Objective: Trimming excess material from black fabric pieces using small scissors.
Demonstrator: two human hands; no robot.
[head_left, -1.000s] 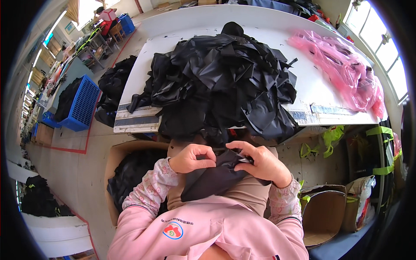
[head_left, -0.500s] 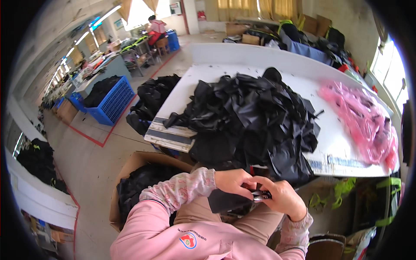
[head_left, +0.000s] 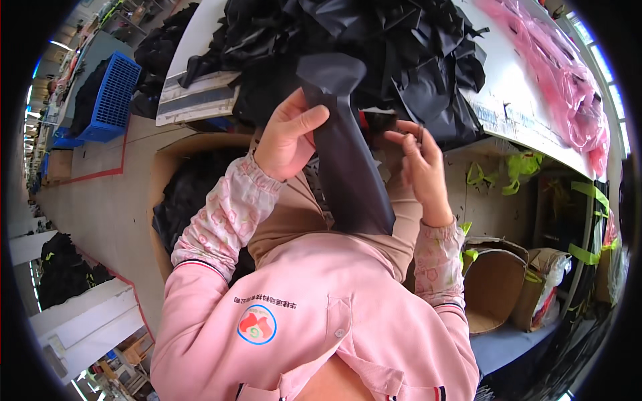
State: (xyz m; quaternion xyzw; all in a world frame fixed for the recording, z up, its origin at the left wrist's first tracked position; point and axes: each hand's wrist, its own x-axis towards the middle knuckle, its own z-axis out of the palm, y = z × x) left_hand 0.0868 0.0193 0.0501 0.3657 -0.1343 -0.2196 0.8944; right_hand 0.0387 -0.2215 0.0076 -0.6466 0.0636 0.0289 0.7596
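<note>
A long, smooth black fabric piece [head_left: 351,167] stands up from my lap, its top end folded over in front of the heap. My left hand [head_left: 289,139] is closed on its left edge near the top, thumb in front and fingers behind. To the right of the piece, and apart from it, is my right hand [head_left: 426,170] with bent fingers. A small dark part of the thread snips shows among those fingers; the blades cannot be made out. Beyond both hands a heap of black fabric pieces [head_left: 408,50] covers the near middle of the white table [head_left: 511,100].
Pink plastic wrapping [head_left: 555,73] lies along the table's right side. At my left stands a cardboard box [head_left: 160,170] holding black fabric. Farther left is a blue crate [head_left: 114,100]. Low on the right are an open carton [head_left: 496,287] and yellow-green strips [head_left: 521,167].
The view has tilted down toward my lap. My hands, earlier together at the snips and a black piece, have moved apart. The piece is now raised and stretched out in my left hand.
</note>
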